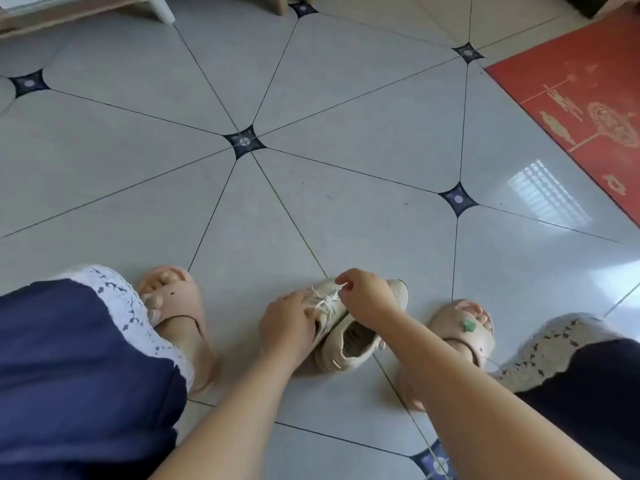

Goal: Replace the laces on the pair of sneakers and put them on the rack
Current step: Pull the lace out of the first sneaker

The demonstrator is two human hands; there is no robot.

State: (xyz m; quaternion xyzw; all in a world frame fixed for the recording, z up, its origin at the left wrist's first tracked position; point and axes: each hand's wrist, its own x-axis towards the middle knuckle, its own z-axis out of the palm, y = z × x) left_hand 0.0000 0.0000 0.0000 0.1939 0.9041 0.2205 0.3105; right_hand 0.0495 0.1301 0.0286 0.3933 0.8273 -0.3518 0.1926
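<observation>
Two small beige sneakers stand side by side on the tiled floor between my feet. The left sneaker carries a white lace tied over its front. My left hand holds this sneaker by its side. My right hand pinches an end of the lace above the toe. The right sneaker lies partly under my right wrist, its opening showing, its toe sticking out past my hand.
I wear beige slippers, one at the left and one at the right, with my knees low in the frame. A red mat lies at the far right. Wooden furniture legs stand at the top left.
</observation>
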